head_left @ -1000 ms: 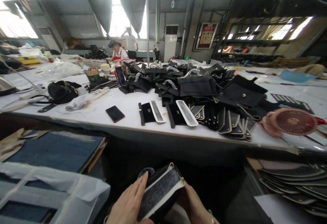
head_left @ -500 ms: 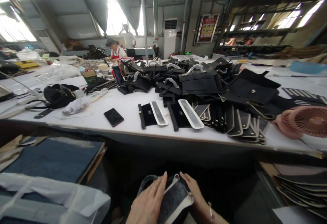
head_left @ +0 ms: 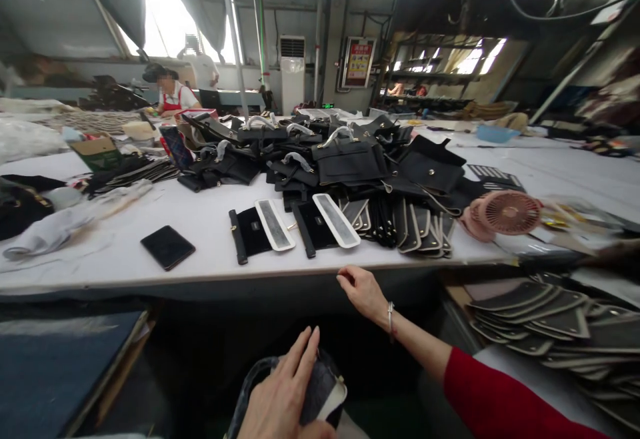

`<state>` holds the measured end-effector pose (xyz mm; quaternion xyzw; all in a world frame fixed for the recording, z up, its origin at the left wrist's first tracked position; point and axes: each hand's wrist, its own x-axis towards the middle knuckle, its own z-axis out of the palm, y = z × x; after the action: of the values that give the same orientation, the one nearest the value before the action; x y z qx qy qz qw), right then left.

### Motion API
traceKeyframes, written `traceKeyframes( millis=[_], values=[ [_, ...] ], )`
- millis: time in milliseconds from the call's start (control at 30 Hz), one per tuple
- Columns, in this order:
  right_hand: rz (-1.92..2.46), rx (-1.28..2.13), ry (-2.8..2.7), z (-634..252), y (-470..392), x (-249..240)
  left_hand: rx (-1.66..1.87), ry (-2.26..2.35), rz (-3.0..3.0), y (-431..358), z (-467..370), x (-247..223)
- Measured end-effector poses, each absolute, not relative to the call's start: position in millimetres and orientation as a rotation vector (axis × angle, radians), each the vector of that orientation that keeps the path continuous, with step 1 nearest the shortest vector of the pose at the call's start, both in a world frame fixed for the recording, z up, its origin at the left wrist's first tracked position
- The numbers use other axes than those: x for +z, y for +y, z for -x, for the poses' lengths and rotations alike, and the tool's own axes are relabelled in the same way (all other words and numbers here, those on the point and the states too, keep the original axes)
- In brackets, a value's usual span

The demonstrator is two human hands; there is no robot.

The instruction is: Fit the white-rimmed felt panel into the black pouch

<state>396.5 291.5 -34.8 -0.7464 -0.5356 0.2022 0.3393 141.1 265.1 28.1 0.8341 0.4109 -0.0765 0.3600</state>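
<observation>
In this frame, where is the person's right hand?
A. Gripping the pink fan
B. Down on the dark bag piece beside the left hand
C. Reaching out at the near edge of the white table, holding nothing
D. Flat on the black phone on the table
C: the right hand is stretched forward at the near edge of the white table, open and holding nothing, while only the left hand rests on the dark bag piece below.

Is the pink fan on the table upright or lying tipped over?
Tipped. The pink fan lies on the white table with its round grille tilted up toward the camera and its body flat beside it. Whether it is running cannot be told.
</observation>
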Motion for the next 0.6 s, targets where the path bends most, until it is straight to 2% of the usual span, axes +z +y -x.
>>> traceKeyframes(
  millis=[200, 467, 600],
  values=[
    [2.243, 0.386, -1.345, -445.9, 306.4, -25.1, -0.136, 1.029, -2.190, 264.1, -133.5, 11.9],
    [2.132, 0.435, -1.589, -445.6, 377.8, -1.4, -0.224, 1.092, -2.103, 263.4, -136.4, 16.0],
    [2.223, 0.362, -1.671, -434.4, 402.8, -0.6, -0.210, 1.104, -2.103, 262.9, -137.7, 17.8]
  ],
)
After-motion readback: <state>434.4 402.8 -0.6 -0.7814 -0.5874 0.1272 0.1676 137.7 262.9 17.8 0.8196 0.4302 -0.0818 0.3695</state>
